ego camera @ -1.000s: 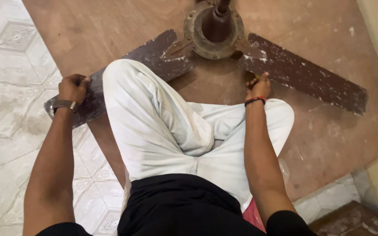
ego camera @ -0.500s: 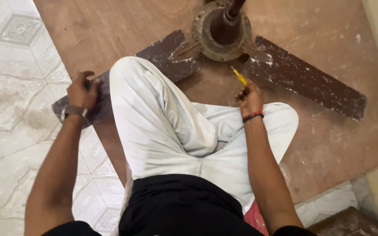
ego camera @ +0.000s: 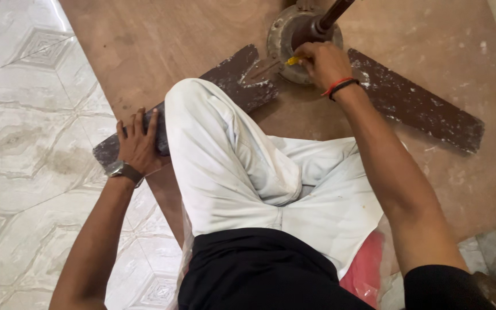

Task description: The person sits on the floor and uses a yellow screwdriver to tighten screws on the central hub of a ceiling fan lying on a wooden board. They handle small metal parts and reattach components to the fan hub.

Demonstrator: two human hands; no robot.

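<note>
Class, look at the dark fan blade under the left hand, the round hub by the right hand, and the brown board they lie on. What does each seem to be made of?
Dark brown fan blade: probably painted metal; flat, thin, with white flecks and scuffs.
Round grey hub: likely bare cast metal; dull, dusty sheen.
Brown board: seems plywood; matte with faint grain.

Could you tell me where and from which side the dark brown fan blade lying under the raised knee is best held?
Hold the dark brown fan blade at its free outer end, from above, as the left hand does. It lies flat on the brown board, its inner end is fixed to the round metal hub, and the knee covers its middle.
</note>
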